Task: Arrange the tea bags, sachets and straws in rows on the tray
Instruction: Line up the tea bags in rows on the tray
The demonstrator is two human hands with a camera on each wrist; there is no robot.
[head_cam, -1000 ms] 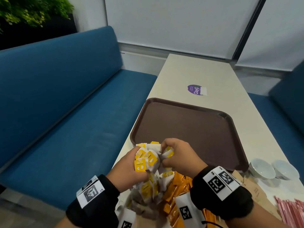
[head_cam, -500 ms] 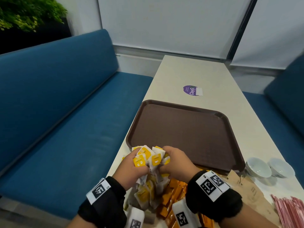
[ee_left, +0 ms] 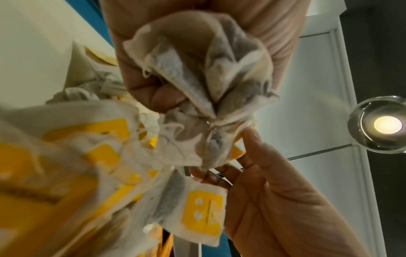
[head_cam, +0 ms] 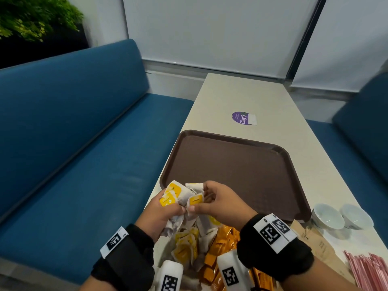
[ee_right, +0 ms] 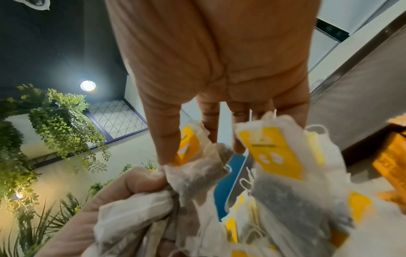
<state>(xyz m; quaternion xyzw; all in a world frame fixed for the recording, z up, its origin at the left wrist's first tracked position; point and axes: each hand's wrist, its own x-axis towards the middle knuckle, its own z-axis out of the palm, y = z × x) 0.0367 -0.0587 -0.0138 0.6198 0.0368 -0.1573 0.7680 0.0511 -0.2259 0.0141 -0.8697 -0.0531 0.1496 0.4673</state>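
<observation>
Orange sachets: heap of crinkled orange foil sachets (head_cam: 218, 255) at 6 o'clock, nearest the body, lying on the table under the wrists; probably parked there as stock waiting its turn.
Loose tea bags: pile of white paper tea bags with yellow square tags (head_cam: 185, 246) just left of the sachets, directly below the hands, strings tangled, which likely explains the two-handed sorting.
Left hand: left hand (head_cam: 160, 215) at 7 o'clock of the tray, fingers curled tight round a bunched clump of white tea bags with yellow tags (head_cam: 178, 195); fist acting as anchor so single bags can be drawn off.
Right hand: right hand (head_cam: 222, 203) touching the clump from the right, thumb and forefinger pinching one yellow-tagged tea bag (head_cam: 195, 200), other fingers loosely bent; seemingly teasing it free of the strings.
Straws: bundle of thin pink-wrapped straws (head_cam: 369, 269) at 4 o'clock, well apart from the hands, untouched.
Bowls: two small white ceramic bowls (head_cam: 340, 216) at 3 o'clock, just beside the tray's near right corner.
Tray: dark brown rectangular plastic tray (head_cam: 231, 164) at 12 o'clock just beyond the hands, holding none of the items; rows not yet begun.
Table: long cream table (head_cam: 231, 95) running away to 12 o'clock, with a purple round sticker (head_cam: 241, 118) beyond the tray.
</observation>
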